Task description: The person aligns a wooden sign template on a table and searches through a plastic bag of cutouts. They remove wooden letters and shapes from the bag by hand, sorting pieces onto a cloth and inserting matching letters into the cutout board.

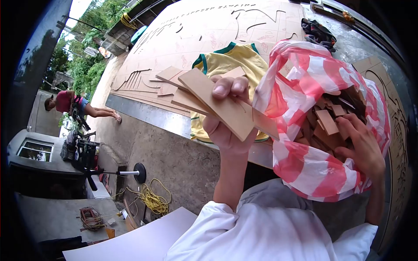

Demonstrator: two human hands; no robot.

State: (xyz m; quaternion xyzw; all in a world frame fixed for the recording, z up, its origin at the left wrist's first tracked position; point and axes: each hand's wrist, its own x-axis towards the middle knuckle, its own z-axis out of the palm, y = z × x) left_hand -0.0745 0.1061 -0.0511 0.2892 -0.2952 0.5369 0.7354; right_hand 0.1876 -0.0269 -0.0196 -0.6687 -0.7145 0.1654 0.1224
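My left hand [228, 93] is closed around several flat strips of brown fibreboard [215, 104], raised in front of the table and fanned out at different angles. A red-and-white striped plastic bag [300, 169] stands wide at the mouth on the right. Small brown board offcuts [327, 122] fill it in a loose heap. My right hand [362, 141] reaches into the bag from the right, its fingers apart and resting on the offcuts; some fingertips are hidden among them. Behind my left hand lies a yellow sleeveless shirt [233, 58] with green trim.
Large brown boards [191, 39] with cut-out shapes cover the table, more strips [167, 98] at its left edge. A dark crumpled cloth [318, 34] lies at the back. Yellow cord [153, 201] is coiled on the floor. A person [82, 104] stands far left.
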